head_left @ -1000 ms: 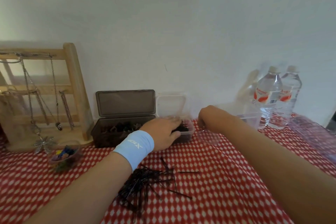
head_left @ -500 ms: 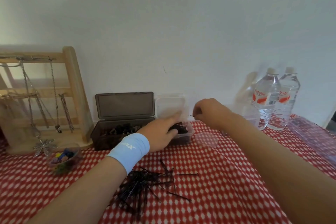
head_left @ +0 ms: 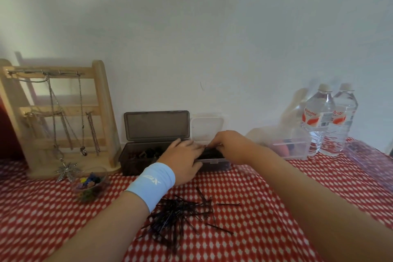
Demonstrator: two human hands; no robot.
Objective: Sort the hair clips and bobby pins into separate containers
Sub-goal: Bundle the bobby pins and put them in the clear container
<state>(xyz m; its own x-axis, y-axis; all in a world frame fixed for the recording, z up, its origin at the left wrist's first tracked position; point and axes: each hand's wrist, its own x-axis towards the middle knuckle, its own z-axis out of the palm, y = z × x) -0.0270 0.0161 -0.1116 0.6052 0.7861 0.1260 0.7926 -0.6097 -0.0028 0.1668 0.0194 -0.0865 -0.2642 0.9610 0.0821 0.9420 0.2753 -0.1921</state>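
Note:
A loose pile of black bobby pins point(head_left: 180, 212) lies on the red checked cloth in front of me. Against the wall stand two open boxes. The dark smoky box point(head_left: 136, 155) holds brown hair clips point(head_left: 146, 153). The small clear box point(head_left: 214, 165) to its right holds black bobby pins. My left hand point(head_left: 182, 159), with a light blue wristband, holds the clear box's left end, fingers over the top and thumb on its front wall. My right hand point(head_left: 229, 147) is over the same box, its fingertips pinching a bobby pin at the rim.
A wooden jewellery stand point(head_left: 59, 112) with chains stands at the left, a small glass bowl point(head_left: 90, 185) of coloured bits before it. A clear tub point(head_left: 293, 144) and two water bottles point(head_left: 319, 121) stand at the right, with a clear plastic piece point(head_left: 370, 155) near the right edge.
My right hand has come left and down from beside the clear box to its rim, carrying a pin. My left hand stays on the box.

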